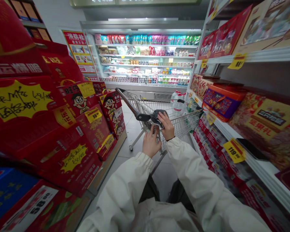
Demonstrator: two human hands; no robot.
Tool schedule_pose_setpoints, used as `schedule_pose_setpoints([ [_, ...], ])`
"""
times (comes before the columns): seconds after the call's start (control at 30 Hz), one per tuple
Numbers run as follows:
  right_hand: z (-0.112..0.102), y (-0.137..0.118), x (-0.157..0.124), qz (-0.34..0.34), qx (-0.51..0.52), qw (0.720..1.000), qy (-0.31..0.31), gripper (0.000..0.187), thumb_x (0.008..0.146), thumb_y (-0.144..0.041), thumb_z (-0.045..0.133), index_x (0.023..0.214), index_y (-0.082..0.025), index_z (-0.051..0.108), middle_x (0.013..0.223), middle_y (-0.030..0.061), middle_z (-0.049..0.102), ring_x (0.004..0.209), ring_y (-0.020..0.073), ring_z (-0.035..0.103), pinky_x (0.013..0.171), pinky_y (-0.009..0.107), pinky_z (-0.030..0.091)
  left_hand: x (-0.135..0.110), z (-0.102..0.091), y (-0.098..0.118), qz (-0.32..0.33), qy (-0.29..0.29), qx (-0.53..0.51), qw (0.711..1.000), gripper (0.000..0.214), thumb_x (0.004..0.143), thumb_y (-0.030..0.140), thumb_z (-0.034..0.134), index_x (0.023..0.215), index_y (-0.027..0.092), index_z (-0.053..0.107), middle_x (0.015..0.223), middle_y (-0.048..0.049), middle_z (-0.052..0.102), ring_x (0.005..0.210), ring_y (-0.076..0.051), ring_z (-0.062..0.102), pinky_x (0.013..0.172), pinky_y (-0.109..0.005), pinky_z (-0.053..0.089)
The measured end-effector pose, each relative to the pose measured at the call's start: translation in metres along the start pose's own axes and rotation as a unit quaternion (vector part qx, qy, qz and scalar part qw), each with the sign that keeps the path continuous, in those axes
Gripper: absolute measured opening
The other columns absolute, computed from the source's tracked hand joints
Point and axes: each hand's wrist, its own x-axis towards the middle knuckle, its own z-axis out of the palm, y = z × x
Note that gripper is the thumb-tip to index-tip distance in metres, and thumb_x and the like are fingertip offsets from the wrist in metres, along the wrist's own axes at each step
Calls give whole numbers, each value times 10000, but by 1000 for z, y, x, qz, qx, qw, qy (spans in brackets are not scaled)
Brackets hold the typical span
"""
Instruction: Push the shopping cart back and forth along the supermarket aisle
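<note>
A shopping cart (pixel 181 124) of metal wire stands in the aisle in front of me, its handle bar (pixel 129 104) slanting from the far left toward my hands. At the near end of the bar is a dark grey, soft-looking cloth (pixel 156 113). My right hand (pixel 167 126) is closed over the cloth from the right, fingers bent across its top. Just below, my left hand (pixel 151 142) has its fingertips pressed on the cloth's lower edge, close to the cart frame. The fingers partly hide the cloth.
Red gift boxes (pixel 91 129) are stacked along the left. On the right, a shelf (pixel 253 158) carries boxed goods and a black phone-like slab (pixel 252 149). Large bottles (pixel 176 100) stand by the cart's far side. A lit refrigerated case (pixel 147 85) spans the back.
</note>
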Motion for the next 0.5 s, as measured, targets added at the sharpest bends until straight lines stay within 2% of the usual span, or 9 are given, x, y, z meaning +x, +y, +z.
schedule_pose_setpoints([
  [0.17, -7, 30, -17, 56, -14, 997, 42, 672, 783, 20, 403, 1410, -205, 491, 1537, 72, 389, 1449, 232, 306, 1168, 492, 358, -1, 2, 2, 9, -1, -11, 1000, 728, 766, 225, 566, 1463, 183, 361, 1599, -124, 258, 1361, -283, 429, 1134, -458, 321],
  [0.23, -12, 27, -18, 25, -21, 999, 37, 631, 816, 8, 407, 1394, -221, 514, 1546, 65, 373, 1456, 236, 286, 1171, 507, 349, 0, 3, 3, 5, 3, -8, 1000, 690, 775, 222, 559, 1442, 177, 391, 1578, -132, 306, 1339, -280, 454, 1130, -464, 323],
  [0.27, -13, 22, -17, -4, -24, 999, 24, 602, 840, -4, 406, 1383, -233, 529, 1532, 57, 399, 1458, 234, 279, 1174, 509, 342, 1, 3, 4, 2, 7, -5, 1000, 644, 781, 222, 557, 1411, 174, 435, 1540, -135, 378, 1317, -278, 475, 1128, -463, 324],
  [0.33, -10, 9, -14, -68, -33, 997, -16, 539, 892, -38, 395, 1358, -254, 560, 1480, 45, 476, 1456, 223, 283, 1180, 502, 334, 3, 3, 5, -4, 15, 2, 1000, 507, 791, 224, 554, 1293, 156, 556, 1384, -143, 556, 1266, -277, 516, 1127, -455, 326],
  [0.4, -3, 0, -12, -113, -43, 992, -46, 492, 931, -67, 375, 1333, -255, 586, 1425, 41, 541, 1447, 211, 306, 1183, 491, 330, 6, 2, 7, -4, 21, 12, 1000, 388, 797, 229, 554, 1163, 134, 639, 1218, -148, 656, 1234, -283, 535, 1129, -450, 324],
  [0.5, 4, 3, -15, -115, -60, 990, -50, 473, 955, -78, 337, 1312, -235, 607, 1373, 46, 591, 1432, 200, 338, 1182, 487, 334, 10, 0, 10, 0, 30, 28, 999, 337, 804, 219, 544, 1100, 116, 666, 1158, -153, 677, 1214, -287, 543, 1136, -456, 311],
])
